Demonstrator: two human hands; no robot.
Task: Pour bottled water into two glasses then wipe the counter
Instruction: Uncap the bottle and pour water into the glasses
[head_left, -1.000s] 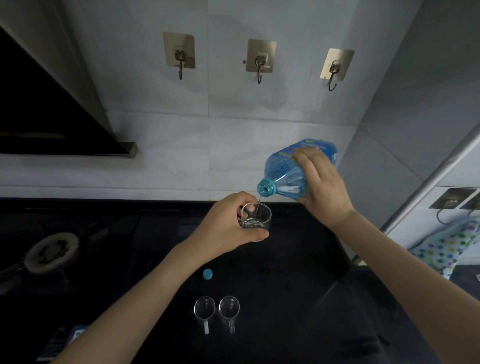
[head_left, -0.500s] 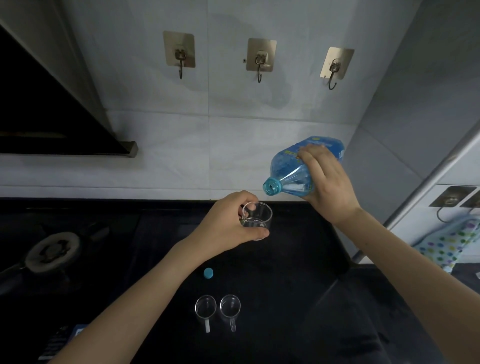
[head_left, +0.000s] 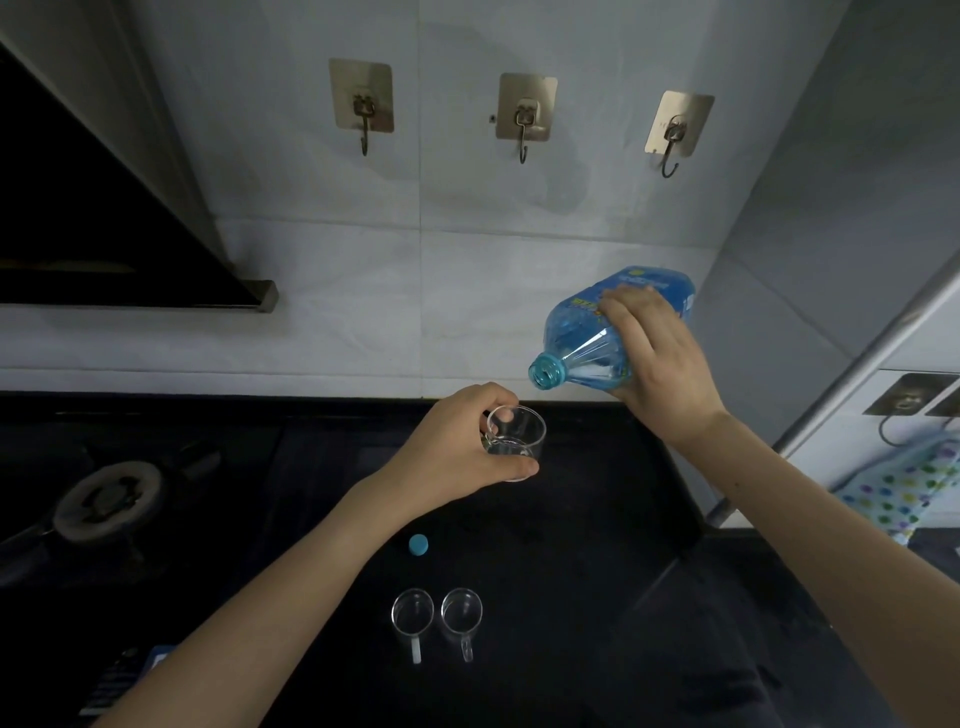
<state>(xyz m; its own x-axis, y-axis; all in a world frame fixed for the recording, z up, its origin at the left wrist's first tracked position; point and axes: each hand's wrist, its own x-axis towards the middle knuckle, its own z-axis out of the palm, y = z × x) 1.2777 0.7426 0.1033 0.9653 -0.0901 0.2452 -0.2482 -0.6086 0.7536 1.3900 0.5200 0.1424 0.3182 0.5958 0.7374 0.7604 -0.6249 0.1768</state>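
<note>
My left hand (head_left: 457, 447) grips a small clear glass (head_left: 519, 434) above the black counter (head_left: 571, 545); a little water lies in its bottom. My right hand (head_left: 660, 358) holds a blue water bottle (head_left: 582, 343), uncapped and tilted, its mouth pointing left and down just above and right of the glass. No stream shows between bottle and glass. Two more clear glasses (head_left: 413, 616) (head_left: 461, 613) with handles stand side by side near the counter's front. The blue bottle cap (head_left: 418, 544) lies on the counter between them and my left hand.
A gas burner (head_left: 106, 499) sits on the left of the counter, under a dark range hood (head_left: 104, 234). Three wall hooks (head_left: 522, 119) hang on the tiled wall behind. A spotted cloth (head_left: 893, 493) hangs at the right, beyond a metal rail (head_left: 857, 364).
The bottle has lifted up and to the right, away from the glass rim, and the pouring stream has stopped. My left hand holds the glass in about the same place.
</note>
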